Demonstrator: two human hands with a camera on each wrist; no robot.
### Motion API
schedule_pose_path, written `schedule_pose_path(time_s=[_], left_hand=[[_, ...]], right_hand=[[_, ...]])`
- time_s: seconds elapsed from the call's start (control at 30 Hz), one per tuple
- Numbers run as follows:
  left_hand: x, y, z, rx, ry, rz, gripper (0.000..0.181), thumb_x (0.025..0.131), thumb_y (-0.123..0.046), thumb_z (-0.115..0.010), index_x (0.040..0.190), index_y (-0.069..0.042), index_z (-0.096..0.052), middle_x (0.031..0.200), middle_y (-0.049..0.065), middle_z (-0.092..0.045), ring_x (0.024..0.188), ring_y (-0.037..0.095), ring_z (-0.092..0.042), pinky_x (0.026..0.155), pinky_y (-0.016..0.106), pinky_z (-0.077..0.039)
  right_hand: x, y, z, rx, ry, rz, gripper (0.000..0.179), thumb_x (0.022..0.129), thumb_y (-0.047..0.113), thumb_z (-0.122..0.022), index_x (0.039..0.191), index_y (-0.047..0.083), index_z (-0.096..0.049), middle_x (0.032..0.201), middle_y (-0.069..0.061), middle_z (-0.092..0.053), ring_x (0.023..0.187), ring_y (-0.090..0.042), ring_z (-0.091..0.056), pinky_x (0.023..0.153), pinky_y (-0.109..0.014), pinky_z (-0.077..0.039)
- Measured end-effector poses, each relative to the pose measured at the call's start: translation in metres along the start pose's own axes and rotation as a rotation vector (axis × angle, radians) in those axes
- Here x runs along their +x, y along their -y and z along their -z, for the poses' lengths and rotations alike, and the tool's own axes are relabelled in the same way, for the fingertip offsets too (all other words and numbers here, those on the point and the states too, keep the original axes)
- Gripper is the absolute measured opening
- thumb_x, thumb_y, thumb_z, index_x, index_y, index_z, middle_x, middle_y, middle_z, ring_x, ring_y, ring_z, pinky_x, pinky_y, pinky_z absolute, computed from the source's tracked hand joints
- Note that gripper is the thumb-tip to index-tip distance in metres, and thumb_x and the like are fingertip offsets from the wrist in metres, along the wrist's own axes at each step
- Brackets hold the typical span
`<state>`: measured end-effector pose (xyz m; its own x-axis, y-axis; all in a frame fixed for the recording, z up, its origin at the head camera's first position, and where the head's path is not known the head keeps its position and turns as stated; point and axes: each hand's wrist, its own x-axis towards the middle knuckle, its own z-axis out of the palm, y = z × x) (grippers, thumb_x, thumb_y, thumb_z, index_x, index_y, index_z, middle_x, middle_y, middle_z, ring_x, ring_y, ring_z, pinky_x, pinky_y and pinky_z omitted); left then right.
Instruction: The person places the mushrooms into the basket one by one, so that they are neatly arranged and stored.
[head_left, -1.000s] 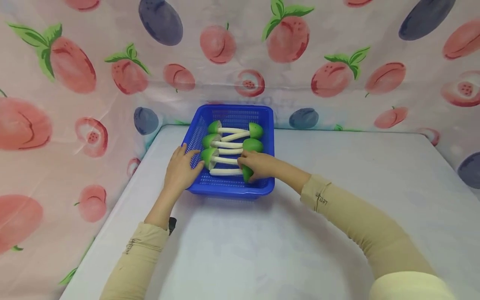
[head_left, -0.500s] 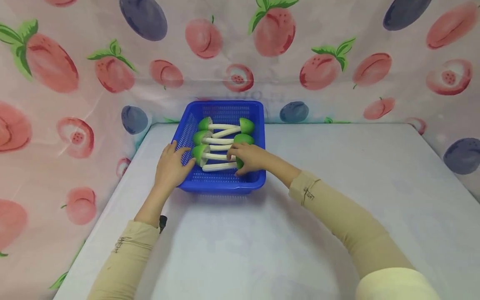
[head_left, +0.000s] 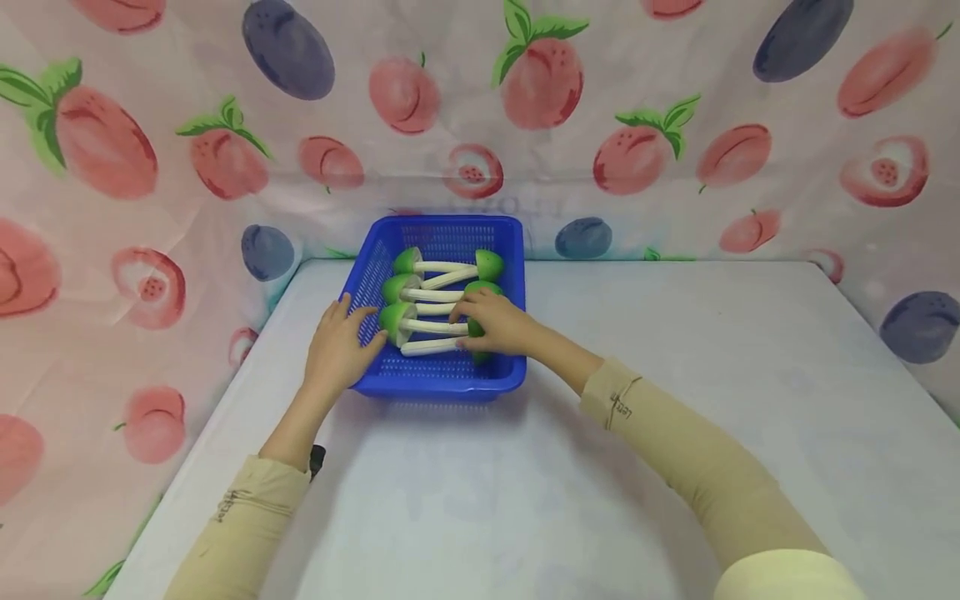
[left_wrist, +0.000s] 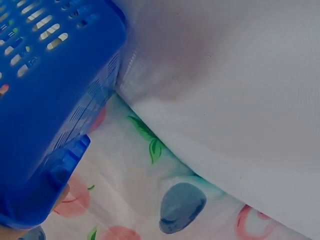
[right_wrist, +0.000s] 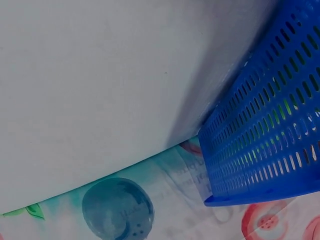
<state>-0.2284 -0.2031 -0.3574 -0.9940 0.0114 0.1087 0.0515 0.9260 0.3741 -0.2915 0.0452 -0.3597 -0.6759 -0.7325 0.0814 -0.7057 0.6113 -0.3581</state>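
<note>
A blue plastic basket [head_left: 435,386] with slotted walls holds several toy mushrooms with green caps and white stems. They lie in rows, caps alternating left and right. My left hand [head_left: 333,346] rests on the basket's left rim, its thumb and forefinger reaching over the inside. My right hand [head_left: 498,323] reaches over the right rim and pinches the green cap of the front mushroom [head_left: 431,346], partly hiding it. Another mushroom's cap [head_left: 397,323] lies at the left, near my left thumb. Both wrist views mainly show the basket's outer walls [left_wrist: 30,105].
The basket stands on a white tabletop [head_left: 675,375], against a backdrop cloth [head_left: 480,108] printed with fruit. The cloth also runs along the table's left side [head_left: 135,333]. A small dark object [head_left: 317,460] sits at my left wrist.
My right hand has shifted slightly left over the front mushroom's cap, its thumb now nearer the stem. My left hand stays on the rim. The whole view has shifted a little.
</note>
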Motion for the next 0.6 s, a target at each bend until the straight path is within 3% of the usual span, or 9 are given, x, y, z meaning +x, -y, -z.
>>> schedule_pose_path(time_s=[0.27,0.37,0.5,0.6], left_hand=[[0.003,-0.001,-0.003,-0.060,-0.022,-0.047,0.046,0.092,-0.028,-0.056,0.132,-0.005,-0.052,0.151,0.028,-0.025,0.139,0.049,-0.021,0.108,0.066,-0.023],[0.001,-0.002,-0.004,-0.089,-0.053,-0.068,0.042,0.093,-0.026,-0.056,0.130,-0.005,-0.055,0.151,0.026,-0.028,0.139,0.047,-0.024,0.107,0.065,-0.026],[-0.004,-0.005,-0.003,-0.043,-0.107,-0.125,0.038,0.092,-0.022,-0.056,0.125,-0.004,-0.060,0.147,0.025,-0.034,0.136,0.045,-0.031,0.109,0.061,-0.028],[-0.007,-0.005,-0.001,-0.005,-0.101,-0.148,0.038,0.092,-0.022,-0.057,0.125,-0.004,-0.060,0.145,0.026,-0.038,0.134,0.045,-0.035,0.108,0.060,-0.030]], right_hand=[[-0.012,-0.006,0.003,0.146,-0.258,0.055,0.018,0.089,0.017,-0.064,0.103,0.005,-0.064,0.110,-0.009,-0.062,0.110,-0.029,-0.053,0.098,-0.046,-0.043],[-0.022,-0.007,0.006,0.185,-0.290,0.051,0.017,0.089,0.013,-0.064,0.103,0.004,-0.063,0.109,-0.010,-0.062,0.108,-0.028,-0.053,0.096,-0.045,-0.044],[-0.037,-0.010,0.011,0.194,-0.307,0.040,0.021,0.089,0.012,-0.064,0.107,0.001,-0.063,0.110,-0.011,-0.062,0.109,-0.029,-0.054,0.098,-0.045,-0.045],[-0.052,-0.013,0.017,0.175,-0.316,0.012,0.024,0.089,0.013,-0.064,0.109,0.000,-0.062,0.112,-0.012,-0.062,0.112,-0.030,-0.053,0.101,-0.046,-0.043]])
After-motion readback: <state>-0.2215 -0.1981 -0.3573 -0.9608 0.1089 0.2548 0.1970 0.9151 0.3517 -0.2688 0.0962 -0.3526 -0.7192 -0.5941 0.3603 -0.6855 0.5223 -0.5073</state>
